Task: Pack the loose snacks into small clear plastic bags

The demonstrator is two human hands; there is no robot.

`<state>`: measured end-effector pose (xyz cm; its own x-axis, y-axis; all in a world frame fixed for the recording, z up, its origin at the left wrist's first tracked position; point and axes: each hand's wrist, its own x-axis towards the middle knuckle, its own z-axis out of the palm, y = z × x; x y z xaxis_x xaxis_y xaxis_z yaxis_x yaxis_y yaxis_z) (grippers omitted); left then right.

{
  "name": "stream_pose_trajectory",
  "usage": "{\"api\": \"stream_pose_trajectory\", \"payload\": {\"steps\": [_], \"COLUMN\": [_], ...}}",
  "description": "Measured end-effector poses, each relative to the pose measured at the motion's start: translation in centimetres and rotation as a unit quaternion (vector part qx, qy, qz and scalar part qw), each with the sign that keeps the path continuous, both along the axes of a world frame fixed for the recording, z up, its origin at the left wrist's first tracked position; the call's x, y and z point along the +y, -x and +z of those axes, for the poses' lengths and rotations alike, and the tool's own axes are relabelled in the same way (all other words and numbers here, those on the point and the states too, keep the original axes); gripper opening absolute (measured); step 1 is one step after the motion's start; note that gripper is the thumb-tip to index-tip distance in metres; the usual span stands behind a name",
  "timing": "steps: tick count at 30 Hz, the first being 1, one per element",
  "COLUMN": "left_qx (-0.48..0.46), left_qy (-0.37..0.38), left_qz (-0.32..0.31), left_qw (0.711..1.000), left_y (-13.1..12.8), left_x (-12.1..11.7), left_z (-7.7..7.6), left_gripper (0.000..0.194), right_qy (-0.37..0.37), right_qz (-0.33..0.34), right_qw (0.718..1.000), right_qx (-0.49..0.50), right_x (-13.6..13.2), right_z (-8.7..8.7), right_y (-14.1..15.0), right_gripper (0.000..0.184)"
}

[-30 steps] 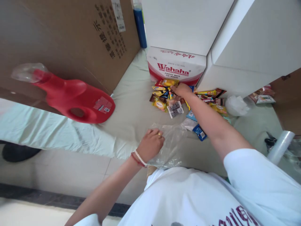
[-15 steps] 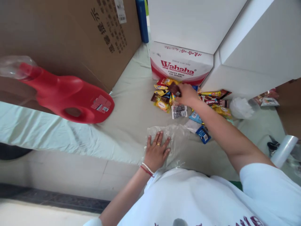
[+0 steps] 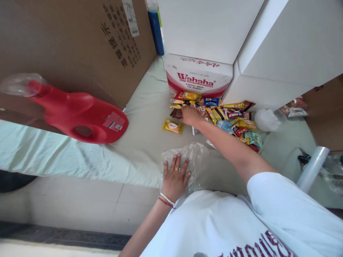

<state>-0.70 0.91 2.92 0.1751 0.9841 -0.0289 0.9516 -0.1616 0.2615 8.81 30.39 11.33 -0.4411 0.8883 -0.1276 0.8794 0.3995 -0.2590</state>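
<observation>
My left hand (image 3: 174, 181) lies flat with fingers spread on a clear plastic bag (image 3: 198, 157) on the cloth. My right hand (image 3: 190, 115) reaches into the left side of a pile of wrapped snacks. Its fingers are closed at a dark brown snack packet (image 3: 176, 113), and the fingertips are partly hidden. Just below that packet, a yellow snack packet (image 3: 173, 126) lies apart from the pile. Beyond the hand are a blue packet (image 3: 211, 101) and more yellow wrappers. My right forearm covers part of a white-and-grey packet (image 3: 195, 130).
A Wahaha carton (image 3: 198, 76) stands behind the snacks, against large white boxes (image 3: 198, 28). On the left, a red jug (image 3: 85, 116) leans by a brown cardboard box (image 3: 66, 46). To the right are a white crumpled bundle (image 3: 268, 119) and a plastic roll (image 3: 313, 169).
My right hand has moved left and down with the brown packet, to the pile's left edge. The yellow packet has shifted left, away from the pile. My left hand stays on the bag.
</observation>
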Motion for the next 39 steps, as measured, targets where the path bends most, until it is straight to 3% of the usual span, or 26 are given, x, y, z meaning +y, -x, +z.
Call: {"api": "stream_pose_trajectory", "payload": {"steps": [4, 5, 6, 8, 9, 10, 12, 15, 18, 20, 23, 25, 27, 29, 32, 36, 39], "left_qx": [-0.013, -0.015, -0.018, -0.022, -0.024, -0.027, -0.034, -0.023, 0.007, 0.014, 0.016, 0.02, 0.024, 0.021, -0.005, -0.06, -0.111], "left_qy": [-0.002, -0.002, -0.003, -0.005, -0.007, -0.01, -0.014, -0.009, 0.006, 0.013, 0.017, 0.011, -0.008, -0.027, -0.018, -0.023, -0.11], "left_qz": [0.013, 0.018, 0.024, 0.034, 0.038, 0.042, 0.038, 0.021, 0.001, -0.016, -0.025, -0.022, -0.022, -0.045, -0.093, -0.082, -0.064], "left_qw": [1.0, 1.0, 1.0, 0.999, 0.999, 0.999, 0.999, 0.999, 1.0, 1.0, 0.999, 0.999, 0.999, 0.998, 0.996, 0.995, 0.986], "left_y": [-0.6, -0.9, -1.1, -1.3, -1.3, -1.2, -0.6, 0.5, 1.4, 1.7, 2.0, 2.2, 2.3, 2.4, 2.4, 2.7, 3.0], "left_x": [0.1, 0.1, 0.1, 0.3, 0.3, 0.4, 0.4, 0.5, 0.6, 0.7, 0.8, 0.7, 0.5, 0.3, 0.4, 0.7, 0.2], "left_z": [0.2, 0.2, 0.2, 0.1, 0.0, -0.1, -0.2, -0.2, 0.2, 0.3, 0.2, 0.2, 0.2, 0.2, 0.0, -0.6, -0.5], "left_gripper": [0.054, 0.054, 0.055, 0.057, 0.058, 0.059, 0.06, 0.057, 0.052, 0.053, 0.056, 0.058, 0.059, 0.057, 0.055, 0.064, 0.071], "right_qy": [-0.036, -0.014, 0.057, 0.254, 0.316, 0.339, 0.319, 0.271, 0.249, 0.215, 0.159, 0.135, 0.116, 0.102, 0.131, 0.2, 0.152], "right_qz": [-0.014, 0.005, 0.024, 0.008, -0.032, -0.075, -0.155, -0.236, -0.24, -0.186, -0.026, 0.081, 0.141, 0.151, 0.134, 0.125, 0.153], "right_qw": [0.995, 0.991, 0.975, 0.904, 0.871, 0.851, 0.839, 0.835, 0.851, 0.878, 0.932, 0.955, 0.969, 0.981, 0.982, 0.969, 0.968], "right_qx": [0.097, 0.133, 0.214, 0.343, 0.375, 0.394, 0.413, 0.417, 0.396, 0.384, 0.325, 0.252, 0.163, 0.071, 0.009, 0.067, 0.132], "right_x": [-5.0, -7.2, -9.7, -14.9, -17.3, -19.3, -21.8, -22.2, -21.2, -20.8, -20.4, -20.0, -19.6, -19.4, -20.4, -22.5, -22.6], "right_z": [4.1, 4.4, 4.1, 2.3, 0.8, -0.8, -3.6, -5.4, -3.9, -2.1, 0.2, 0.7, 0.5, -0.2, -1.0, 0.0, 1.8], "right_y": [-5.0, -6.0, -6.9, -8.4, -9.0, -9.8, -11.7, -15.6, -19.5, -21.0, -20.6, -19.1, -17.6, -17.2, -19.6, -25.0, -25.2], "right_gripper": [0.049, 0.047, 0.043, 0.033, 0.03, 0.029, 0.031, 0.037, 0.036, 0.039, 0.051, 0.059, 0.059, 0.052, 0.045, 0.054, 0.06]}}
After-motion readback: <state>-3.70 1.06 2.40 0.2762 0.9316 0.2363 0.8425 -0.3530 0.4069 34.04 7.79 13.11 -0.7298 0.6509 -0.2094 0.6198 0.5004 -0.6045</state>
